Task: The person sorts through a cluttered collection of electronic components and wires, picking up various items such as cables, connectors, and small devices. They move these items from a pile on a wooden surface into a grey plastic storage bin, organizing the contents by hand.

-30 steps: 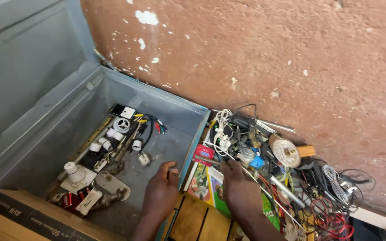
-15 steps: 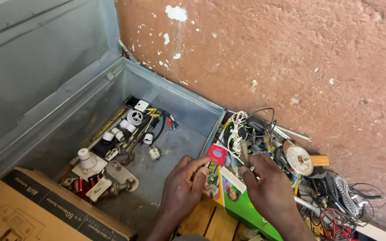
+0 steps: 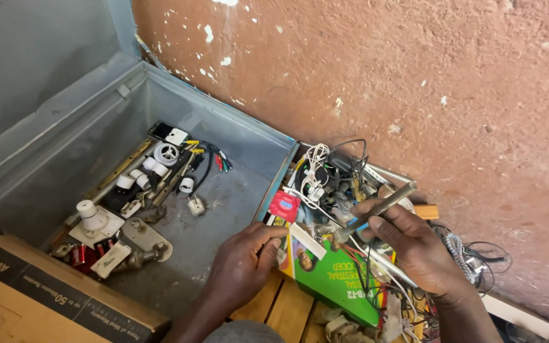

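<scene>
Rough red wall (image 3: 414,82) behind: your right hand (image 3: 414,248) has just lifted a metal rod (image 3: 386,203) from the clutter; left hand (image 3: 243,267) grips the green box (image 3: 332,282).

Grey-blue metal trunk (image 3: 160,95), green-yellow printed box (image 3: 335,279), red packet (image 3: 284,206) — reddish-brown wall (image 3: 414,82)
</scene>
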